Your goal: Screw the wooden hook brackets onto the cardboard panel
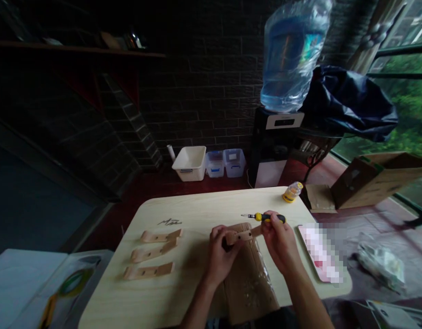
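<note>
My left hand (221,250) is closed around a small curved wooden piece (244,236) with dark holes, held over a cardboard box (249,283). Between the fingers of my right hand (281,240) lies a yellow-and-black screwdriver (267,217), its metal tip pointing left above the wooden piece. The right fingers also come close to the piece's right end; whether they touch it I cannot tell. Three similar wooden pieces, one of them nearest me (149,271), lie in a column on the left of the table. Several dark screws (170,222) are scattered behind them.
The pale wooden table (197,208) carries a clear-and-yellow bit container (293,192) at its far right corner and a pink, partly blurred flat item (318,256) on the right. Plastic bins (190,163) and a water dispenser (275,146) stand beyond; an open carton (371,180) sits right.
</note>
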`<move>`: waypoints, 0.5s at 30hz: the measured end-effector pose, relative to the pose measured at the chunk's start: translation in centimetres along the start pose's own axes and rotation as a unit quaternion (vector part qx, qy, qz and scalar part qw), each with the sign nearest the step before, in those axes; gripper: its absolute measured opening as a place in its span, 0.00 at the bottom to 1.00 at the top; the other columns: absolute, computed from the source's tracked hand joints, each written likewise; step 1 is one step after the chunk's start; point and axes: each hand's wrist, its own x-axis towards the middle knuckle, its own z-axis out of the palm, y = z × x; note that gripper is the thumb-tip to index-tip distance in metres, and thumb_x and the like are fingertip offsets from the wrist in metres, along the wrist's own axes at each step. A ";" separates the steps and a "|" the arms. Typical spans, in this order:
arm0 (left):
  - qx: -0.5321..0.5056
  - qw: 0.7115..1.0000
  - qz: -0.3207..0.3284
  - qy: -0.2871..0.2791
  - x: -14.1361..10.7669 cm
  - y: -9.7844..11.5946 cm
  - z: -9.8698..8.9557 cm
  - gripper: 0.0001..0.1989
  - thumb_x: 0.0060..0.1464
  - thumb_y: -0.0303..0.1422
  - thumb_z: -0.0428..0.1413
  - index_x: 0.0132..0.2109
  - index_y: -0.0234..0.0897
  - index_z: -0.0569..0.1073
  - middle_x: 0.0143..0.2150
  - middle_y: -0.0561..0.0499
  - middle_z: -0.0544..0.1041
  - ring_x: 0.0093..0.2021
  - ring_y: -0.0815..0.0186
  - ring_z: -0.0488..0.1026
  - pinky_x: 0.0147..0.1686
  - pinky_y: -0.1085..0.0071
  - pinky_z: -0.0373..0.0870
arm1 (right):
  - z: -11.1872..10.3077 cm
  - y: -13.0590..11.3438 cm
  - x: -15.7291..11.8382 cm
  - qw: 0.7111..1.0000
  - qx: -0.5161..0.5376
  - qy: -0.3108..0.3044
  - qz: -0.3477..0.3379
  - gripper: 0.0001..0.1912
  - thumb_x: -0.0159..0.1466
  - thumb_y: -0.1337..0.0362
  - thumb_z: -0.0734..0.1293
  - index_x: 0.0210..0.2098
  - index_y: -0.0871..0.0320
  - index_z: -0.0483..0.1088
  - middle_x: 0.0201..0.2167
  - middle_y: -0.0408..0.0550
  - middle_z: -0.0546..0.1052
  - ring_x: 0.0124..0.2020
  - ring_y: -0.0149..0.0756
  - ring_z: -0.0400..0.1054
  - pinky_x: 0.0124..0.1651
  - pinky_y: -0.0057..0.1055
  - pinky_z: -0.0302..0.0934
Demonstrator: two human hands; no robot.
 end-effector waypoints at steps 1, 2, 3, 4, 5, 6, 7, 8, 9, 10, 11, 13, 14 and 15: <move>0.008 1.000 0.008 0.007 0.2 0.2 -0.1 0.13 0.53 0.42 0.65 0.43 0.42 0.78 0.49 0.45 0.71 0.54 0.55 0.71 0.56 0.58 0.69 | -0.1 0.5 0.3 1.000 -0.013 0.000 -0.002 0.15 0.63 0.51 0.71 0.38 0.55 0.72 0.26 0.39 0.69 0.26 0.30 0.62 0.30 0.28 0.61; 0.018 0.999 0.018 0.018 0.3 0.5 -0.1 0.12 0.53 0.41 0.65 0.42 0.42 0.78 0.50 0.46 0.70 0.55 0.55 0.70 0.57 0.58 0.69 | -0.4 1.1 0.3 0.999 -0.030 0.003 -0.008 0.15 0.64 0.50 0.69 0.37 0.55 0.71 0.24 0.39 0.68 0.24 0.29 0.61 0.28 0.27 0.60; 0.031 0.999 0.029 0.026 0.4 0.8 -0.3 0.11 0.53 0.40 0.65 0.43 0.43 0.78 0.51 0.46 0.70 0.56 0.54 0.69 0.58 0.58 0.67 | -0.7 1.5 0.2 0.998 -0.053 0.012 -0.020 0.15 0.66 0.49 0.68 0.36 0.55 0.70 0.23 0.38 0.67 0.23 0.29 0.60 0.27 0.27 0.58; 0.044 0.998 0.040 0.036 0.5 1.1 -0.4 0.11 0.53 0.39 0.65 0.43 0.44 0.78 0.52 0.46 0.69 0.57 0.54 0.68 0.59 0.58 0.67 | -1.1 1.8 -0.1 0.996 -0.081 0.024 -0.037 0.16 0.67 0.49 0.66 0.35 0.55 0.69 0.22 0.38 0.67 0.22 0.29 0.60 0.26 0.27 0.57; 0.056 0.996 0.048 0.039 0.5 1.5 -0.6 0.11 0.54 0.38 0.65 0.44 0.44 0.78 0.54 0.46 0.68 0.59 0.54 0.67 0.60 0.57 0.66 | -1.5 2.0 -0.5 0.991 -0.115 0.036 -0.056 0.16 0.68 0.49 0.65 0.34 0.55 0.68 0.21 0.38 0.67 0.21 0.29 0.60 0.25 0.27 0.56; 0.068 0.995 0.058 0.044 0.5 1.8 -0.8 0.11 0.55 0.37 0.65 0.45 0.44 0.77 0.55 0.46 0.67 0.59 0.54 0.66 0.60 0.57 0.66 | -1.8 2.1 -1.0 0.985 -0.150 0.046 -0.077 0.15 0.68 0.49 0.65 0.35 0.55 0.67 0.21 0.38 0.68 0.21 0.30 0.62 0.25 0.27 0.57; 0.077 0.993 0.069 0.050 0.4 2.2 -0.9 0.11 0.55 0.36 0.64 0.45 0.44 0.77 0.55 0.45 0.67 0.60 0.54 0.66 0.60 0.57 0.67 | -2.0 2.0 -1.5 0.976 -0.185 0.051 -0.098 0.15 0.69 0.50 0.64 0.36 0.55 0.66 0.21 0.38 0.69 0.22 0.31 0.64 0.26 0.28 0.58; 0.084 0.992 0.081 0.057 0.4 2.4 -1.0 0.11 0.55 0.35 0.64 0.46 0.44 0.77 0.56 0.45 0.66 0.60 0.54 0.66 0.59 0.57 0.67 | -2.1 2.0 -1.9 0.968 -0.215 0.053 -0.118 0.14 0.69 0.51 0.64 0.38 0.55 0.66 0.22 0.38 0.70 0.22 0.32 0.66 0.27 0.29 0.60; 0.090 0.990 0.092 0.063 0.3 2.7 -1.1 0.11 0.56 0.35 0.64 0.47 0.44 0.76 0.56 0.45 0.66 0.60 0.54 0.66 0.59 0.57 0.68 | -2.1 1.9 -2.3 0.959 -0.241 0.056 -0.138 0.13 0.69 0.51 0.64 0.39 0.55 0.66 0.23 0.39 0.71 0.23 0.33 0.68 0.28 0.30 0.62; 0.095 0.988 0.103 0.067 0.2 2.8 -1.2 0.11 0.56 0.34 0.63 0.47 0.45 0.76 0.56 0.46 0.66 0.59 0.55 0.66 0.59 0.56 0.69 | -2.0 1.9 -2.7 0.950 -0.262 0.060 -0.156 0.13 0.69 0.52 0.64 0.40 0.55 0.66 0.24 0.40 0.72 0.24 0.33 0.69 0.30 0.31 0.64; 0.101 0.986 0.111 0.069 0.1 3.0 -1.2 0.11 0.57 0.33 0.63 0.48 0.45 0.76 0.56 0.46 0.66 0.60 0.55 0.67 0.58 0.56 0.69 | -1.9 2.0 -2.9 0.942 -0.280 0.066 -0.172 0.12 0.69 0.53 0.64 0.40 0.56 0.67 0.26 0.40 0.73 0.25 0.33 0.70 0.31 0.31 0.65; 0.113 0.983 0.123 0.070 0.0 3.0 -1.3 0.12 0.57 0.32 0.63 0.48 0.45 0.76 0.57 0.46 0.66 0.60 0.56 0.67 0.58 0.56 0.70 | -1.9 2.3 -3.3 0.928 -0.308 0.072 -0.198 0.10 0.69 0.55 0.64 0.40 0.56 0.67 0.28 0.41 0.73 0.25 0.33 0.71 0.32 0.32 0.67; 0.118 0.982 0.127 0.071 -0.1 3.0 -1.2 0.12 0.57 0.32 0.63 0.48 0.45 0.76 0.57 0.46 0.66 0.60 0.56 0.67 0.58 0.57 0.70 | -2.0 2.6 -3.4 0.921 -0.321 0.071 -0.208 0.09 0.69 0.56 0.65 0.40 0.56 0.67 0.28 0.41 0.73 0.25 0.33 0.72 0.32 0.32 0.68; 0.123 0.981 0.130 0.073 -0.1 3.0 -1.2 0.12 0.57 0.32 0.63 0.48 0.44 0.76 0.56 0.46 0.66 0.60 0.56 0.67 0.57 0.57 0.71 | -2.2 2.9 -3.5 0.914 -0.336 0.067 -0.216 0.08 0.69 0.57 0.65 0.40 0.56 0.67 0.29 0.41 0.74 0.26 0.33 0.73 0.32 0.31 0.68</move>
